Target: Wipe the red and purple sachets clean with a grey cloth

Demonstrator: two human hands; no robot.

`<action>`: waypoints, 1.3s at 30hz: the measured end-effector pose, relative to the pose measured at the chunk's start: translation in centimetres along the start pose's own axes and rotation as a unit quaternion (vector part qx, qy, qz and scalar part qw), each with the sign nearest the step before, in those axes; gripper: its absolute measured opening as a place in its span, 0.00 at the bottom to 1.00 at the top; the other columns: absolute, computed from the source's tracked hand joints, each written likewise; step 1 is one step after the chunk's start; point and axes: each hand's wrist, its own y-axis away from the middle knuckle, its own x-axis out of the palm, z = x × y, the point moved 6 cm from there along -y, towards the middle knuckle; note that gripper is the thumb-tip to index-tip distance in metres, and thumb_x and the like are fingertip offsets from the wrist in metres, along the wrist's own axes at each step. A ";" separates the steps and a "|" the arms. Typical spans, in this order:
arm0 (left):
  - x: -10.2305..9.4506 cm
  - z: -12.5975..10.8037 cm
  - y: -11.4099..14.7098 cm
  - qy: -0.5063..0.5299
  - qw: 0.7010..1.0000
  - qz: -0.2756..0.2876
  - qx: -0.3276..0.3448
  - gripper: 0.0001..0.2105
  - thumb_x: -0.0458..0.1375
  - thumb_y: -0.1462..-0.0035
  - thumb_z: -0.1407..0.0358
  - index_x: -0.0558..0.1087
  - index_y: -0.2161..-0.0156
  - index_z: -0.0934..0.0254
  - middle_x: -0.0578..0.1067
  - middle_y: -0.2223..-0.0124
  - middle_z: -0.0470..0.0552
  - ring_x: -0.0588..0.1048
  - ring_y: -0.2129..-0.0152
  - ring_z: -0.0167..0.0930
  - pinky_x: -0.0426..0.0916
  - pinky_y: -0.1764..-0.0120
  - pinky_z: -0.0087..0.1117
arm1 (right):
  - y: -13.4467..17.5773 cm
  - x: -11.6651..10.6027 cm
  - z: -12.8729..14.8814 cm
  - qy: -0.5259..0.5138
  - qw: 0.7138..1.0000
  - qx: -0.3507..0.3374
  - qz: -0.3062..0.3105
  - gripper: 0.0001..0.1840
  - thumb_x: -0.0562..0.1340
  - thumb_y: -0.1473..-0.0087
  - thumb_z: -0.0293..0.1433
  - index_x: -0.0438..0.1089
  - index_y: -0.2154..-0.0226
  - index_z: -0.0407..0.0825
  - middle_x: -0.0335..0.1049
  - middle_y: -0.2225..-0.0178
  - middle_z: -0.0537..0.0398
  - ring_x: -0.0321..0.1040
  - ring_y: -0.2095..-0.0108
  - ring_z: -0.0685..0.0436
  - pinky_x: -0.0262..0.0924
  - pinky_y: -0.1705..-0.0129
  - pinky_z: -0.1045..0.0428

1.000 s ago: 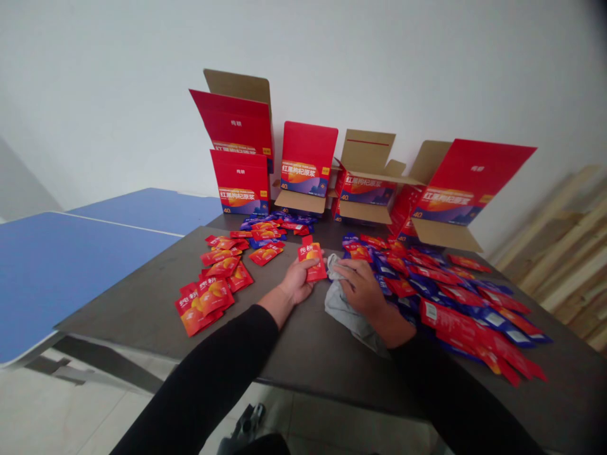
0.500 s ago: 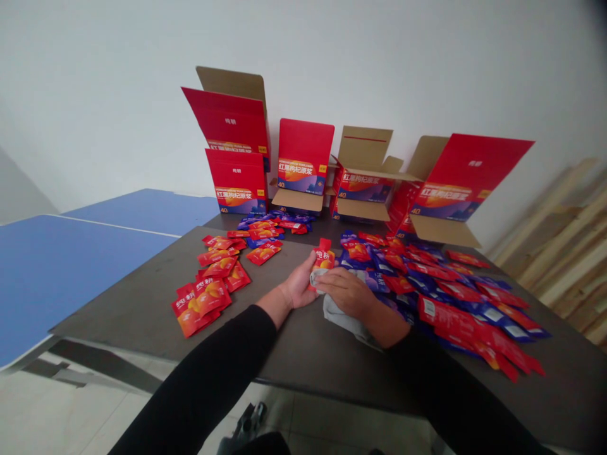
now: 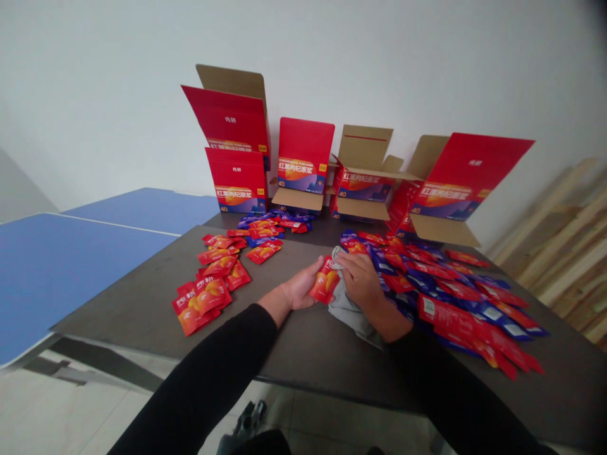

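Note:
Over the middle of the dark table, my left hand is closed on the left edge of a red pouch printed with orange fruit. My right hand grips a grey cloth, and its upper end lies against the pouch's right edge. The rest of the cloth hangs below my right hand. Just beyond that hand spreads a large heap of red and blue pouches. A smaller group of red pouches lies to the left, overlapping one another.
Several red cartons, among them one with a raised lid, stand open along the back. Mixed pouches lie before them. A blue table adjoins on the left; wooden planks lean at the right.
My right hand with the cloth has moved up and right, from across the pouch's lower part to its right edge. More of the pouch's front now shows, and it is tilted.

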 end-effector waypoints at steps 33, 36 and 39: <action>-0.1 0.4 -0.4 0.030 0.999 0.014 -0.001 0.19 0.54 0.34 0.51 0.73 0.65 0.66 0.71 0.72 0.49 0.68 0.80 0.25 0.56 0.81 0.23 | 0.0 0.3 2.0 -0.052 0.998 0.009 -0.017 0.18 0.55 0.40 0.26 0.76 0.53 0.53 0.76 0.53 0.48 0.70 0.52 0.38 0.67 0.47 0.38; 0.0 0.4 -0.1 0.025 0.999 0.027 -0.021 0.25 0.52 0.37 0.43 0.73 0.65 0.66 0.71 0.73 0.49 0.69 0.79 0.25 0.57 0.80 0.23 | -0.1 0.1 1.0 -0.037 0.997 0.051 -0.033 0.17 0.55 0.41 0.26 0.76 0.54 0.52 0.75 0.53 0.48 0.70 0.51 0.38 0.66 0.45 0.38; 0.1 0.3 0.1 0.032 0.999 0.038 -0.023 0.23 0.55 0.38 0.45 0.73 0.63 0.66 0.73 0.69 0.50 0.69 0.78 0.25 0.57 0.80 0.23 | -0.1 -0.1 0.2 -0.033 0.994 0.089 -0.046 0.17 0.55 0.40 0.27 0.76 0.54 0.52 0.75 0.53 0.47 0.69 0.51 0.37 0.64 0.43 0.37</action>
